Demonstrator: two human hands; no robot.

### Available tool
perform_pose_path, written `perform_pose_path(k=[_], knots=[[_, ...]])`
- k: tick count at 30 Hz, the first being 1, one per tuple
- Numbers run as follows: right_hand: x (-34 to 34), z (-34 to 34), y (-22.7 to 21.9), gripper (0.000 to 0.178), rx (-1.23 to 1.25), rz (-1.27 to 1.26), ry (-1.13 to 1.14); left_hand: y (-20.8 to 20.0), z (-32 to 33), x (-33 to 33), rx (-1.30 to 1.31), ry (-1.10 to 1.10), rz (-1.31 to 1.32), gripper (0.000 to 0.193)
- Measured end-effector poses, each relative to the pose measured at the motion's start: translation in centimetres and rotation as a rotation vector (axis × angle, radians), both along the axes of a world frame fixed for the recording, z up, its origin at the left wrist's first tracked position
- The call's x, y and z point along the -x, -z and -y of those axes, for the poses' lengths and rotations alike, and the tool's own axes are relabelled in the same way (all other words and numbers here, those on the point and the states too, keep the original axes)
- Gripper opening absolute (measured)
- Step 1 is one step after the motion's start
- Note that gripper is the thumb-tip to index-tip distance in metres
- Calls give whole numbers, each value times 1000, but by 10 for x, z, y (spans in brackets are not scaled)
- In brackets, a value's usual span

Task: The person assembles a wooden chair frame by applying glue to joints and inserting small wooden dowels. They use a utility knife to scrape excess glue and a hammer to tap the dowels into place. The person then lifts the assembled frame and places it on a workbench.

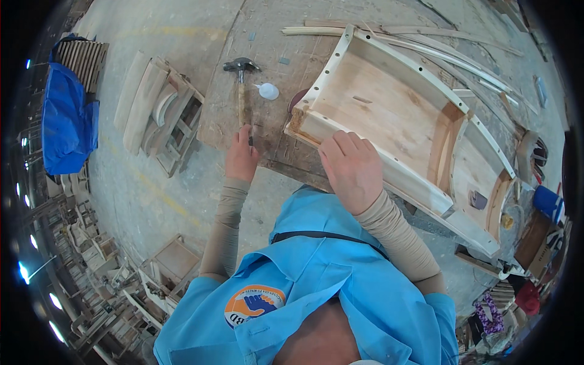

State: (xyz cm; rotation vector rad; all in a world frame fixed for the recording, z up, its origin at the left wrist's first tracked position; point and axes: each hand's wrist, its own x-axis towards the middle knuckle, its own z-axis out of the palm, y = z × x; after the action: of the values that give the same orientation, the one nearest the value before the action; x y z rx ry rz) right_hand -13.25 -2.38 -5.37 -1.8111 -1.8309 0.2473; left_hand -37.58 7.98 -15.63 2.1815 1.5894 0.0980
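Observation:
At the near edge of the wooden workbench (286, 137), my left hand (241, 159) is closed at the lower end of a claw hammer (241, 100). The hammer's wooden handle runs away from me to its dark head. A small dark piece shows beside my fingers; I cannot make out what it is. My right hand (353, 170) has its fingers bent over the near rail of a curved wooden furniture frame (389, 159). The frame lies on the bench with pale, holed edge strips and plywood panels inside. Right of the hammer stands a small white bottle (267, 91).
Long wooden strips (426, 44) lie behind the frame. Curved wooden parts (159, 109) are stacked on the floor at left, near a blue cover (68, 115) by slatted wood. More furniture parts (97, 255) crowd the lower left. A blue container (547, 202) stands at right.

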Motion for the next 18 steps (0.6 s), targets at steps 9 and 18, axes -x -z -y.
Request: perform_pose_path(k=[9,18], knots=[[2,-3,2,12,24,-8,-27,-3,-2,0,36,60,-76,55],[9,1,-8,12,42,-14,119,-2,-22,9,147,200,27,67]])
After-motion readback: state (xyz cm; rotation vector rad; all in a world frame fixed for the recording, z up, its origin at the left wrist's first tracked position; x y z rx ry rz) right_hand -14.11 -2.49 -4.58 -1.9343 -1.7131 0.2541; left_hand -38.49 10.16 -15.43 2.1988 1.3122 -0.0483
